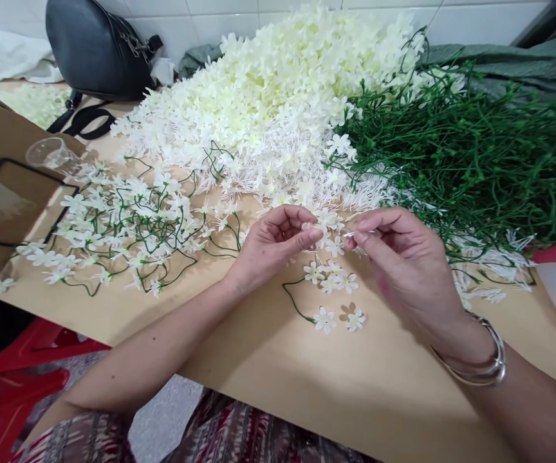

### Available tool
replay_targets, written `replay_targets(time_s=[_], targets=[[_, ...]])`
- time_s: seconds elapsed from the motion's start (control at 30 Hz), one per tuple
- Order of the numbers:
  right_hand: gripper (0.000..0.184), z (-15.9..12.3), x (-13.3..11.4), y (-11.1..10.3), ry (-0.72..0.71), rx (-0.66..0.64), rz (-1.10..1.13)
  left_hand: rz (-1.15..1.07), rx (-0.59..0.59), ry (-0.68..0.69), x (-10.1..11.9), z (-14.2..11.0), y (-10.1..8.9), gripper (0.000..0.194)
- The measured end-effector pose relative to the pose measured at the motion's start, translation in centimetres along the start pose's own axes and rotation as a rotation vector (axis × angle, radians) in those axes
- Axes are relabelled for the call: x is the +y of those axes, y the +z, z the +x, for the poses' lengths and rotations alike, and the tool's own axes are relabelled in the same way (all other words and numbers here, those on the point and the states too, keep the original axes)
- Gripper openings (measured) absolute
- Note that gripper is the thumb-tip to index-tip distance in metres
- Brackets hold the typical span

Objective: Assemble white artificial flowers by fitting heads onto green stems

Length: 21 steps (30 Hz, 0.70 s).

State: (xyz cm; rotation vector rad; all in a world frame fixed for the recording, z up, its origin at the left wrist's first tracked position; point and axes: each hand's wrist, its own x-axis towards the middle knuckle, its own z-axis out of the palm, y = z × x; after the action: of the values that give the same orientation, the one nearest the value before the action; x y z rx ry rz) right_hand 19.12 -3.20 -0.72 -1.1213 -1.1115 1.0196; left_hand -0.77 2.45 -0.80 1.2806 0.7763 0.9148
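My left hand (280, 241) is closed in a pinch above the table. A small whitish bit shows at its fingertips, too hidden to name. Facing it, my right hand (403, 267) pinches a thin white stamen (350, 235) between thumb and forefinger. Beneath and between the hands lie loose white artificial flowers (336, 278). Nearer to me rest a white flower on a curved green stem (295, 302) and a single white blossom (355, 320).
White flowers on green stems (138, 222) lie at left beside a clear plastic cup (49, 154) and cardboard box (12, 135). Behind are a heap of pale petals (282, 77), white stamens (259, 161), green plastic stems (471, 148) and a black bag (97, 51).
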Motion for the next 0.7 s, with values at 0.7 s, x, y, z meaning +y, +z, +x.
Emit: replay_targets(time_s=[0.7], targets=[[0.011, 0.32, 0.34, -0.2, 0.065, 0.003, 0.055, -0.115, -0.024, -0.015, -0.27, 0.13, -0.28, 0.035]])
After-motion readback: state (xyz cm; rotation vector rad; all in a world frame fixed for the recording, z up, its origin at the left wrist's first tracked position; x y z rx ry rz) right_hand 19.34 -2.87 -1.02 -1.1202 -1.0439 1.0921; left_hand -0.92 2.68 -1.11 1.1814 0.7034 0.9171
